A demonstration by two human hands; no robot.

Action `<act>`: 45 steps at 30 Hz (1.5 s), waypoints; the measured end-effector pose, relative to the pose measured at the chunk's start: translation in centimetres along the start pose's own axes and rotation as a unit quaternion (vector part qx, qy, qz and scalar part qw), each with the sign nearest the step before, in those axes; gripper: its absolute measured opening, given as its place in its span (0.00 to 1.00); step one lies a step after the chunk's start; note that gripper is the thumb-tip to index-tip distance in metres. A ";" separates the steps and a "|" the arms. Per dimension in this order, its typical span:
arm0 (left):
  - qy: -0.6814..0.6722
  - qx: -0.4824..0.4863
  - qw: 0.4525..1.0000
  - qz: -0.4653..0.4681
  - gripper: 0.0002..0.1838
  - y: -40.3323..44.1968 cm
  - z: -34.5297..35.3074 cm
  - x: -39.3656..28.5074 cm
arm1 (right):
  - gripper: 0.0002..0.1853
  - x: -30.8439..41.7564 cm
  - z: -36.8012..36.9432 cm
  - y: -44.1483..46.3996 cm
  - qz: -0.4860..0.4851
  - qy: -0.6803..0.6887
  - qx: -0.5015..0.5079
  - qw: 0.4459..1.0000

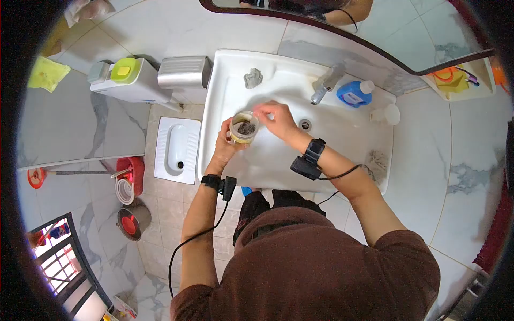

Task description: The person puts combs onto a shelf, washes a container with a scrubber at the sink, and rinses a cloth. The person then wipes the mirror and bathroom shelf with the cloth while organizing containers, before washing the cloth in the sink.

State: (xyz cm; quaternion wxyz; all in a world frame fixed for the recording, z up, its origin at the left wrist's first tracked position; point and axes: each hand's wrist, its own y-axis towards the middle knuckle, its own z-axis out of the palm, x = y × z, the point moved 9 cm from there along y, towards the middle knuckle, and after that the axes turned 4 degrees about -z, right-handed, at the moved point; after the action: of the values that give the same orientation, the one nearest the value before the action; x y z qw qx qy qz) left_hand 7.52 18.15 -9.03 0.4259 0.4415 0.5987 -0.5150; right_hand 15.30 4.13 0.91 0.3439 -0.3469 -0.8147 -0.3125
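My left hand (225, 142) is wrapped around a small clear jar (242, 140), held over the left part of the white sink (257, 166). The jar's mouth faces up, and a dark, clumpy material (246, 127) shows inside. At the jar's right rim is my right hand (278, 119), its fingers curled together and slightly blurred. Anything between those fingertips is too small or smeared to make out. A crumpled grey lump (253, 78) lies on the sink's upper left ledge, beyond the jar.
Around the sink are a faucet (327, 83), a blue bottle (354, 94), a white cup (385, 114) and a drain (304, 125). A mirror (375, 27) hangs above. To the left are a squat toilet (177, 144), a red basin (138, 174) and a bucket (140, 216).
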 end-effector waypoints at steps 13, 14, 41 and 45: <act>0.133 -0.130 0.978 0.090 0.46 4.1 -3.5 -1.0 | 0.21 -11.1 5.8 6.6 -0.016 -0.235 0.036 0.971; 0.167 -0.142 0.972 0.088 0.46 4.1 -3.4 -2.0 | 0.20 -11.2 5.6 6.7 -0.024 -0.236 0.025 0.971; 0.178 -0.274 0.939 0.110 0.20 4.7 0.5 -0.2 | 0.09 -21.3 -4.4 -14.9 0.415 0.296 -0.290 0.810; 0.157 -0.079 0.976 0.125 0.27 4.9 11.5 -0.1 | 0.08 -19.2 -4.2 -13.8 0.366 0.253 -0.242 0.862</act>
State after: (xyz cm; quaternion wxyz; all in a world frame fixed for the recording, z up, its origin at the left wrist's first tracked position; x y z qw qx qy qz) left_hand 12.91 7.14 -11.30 0.4210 0.5531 0.6374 -0.3326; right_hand 16.02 -13.44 -15.34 0.5332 -0.6017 -0.4124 -0.4285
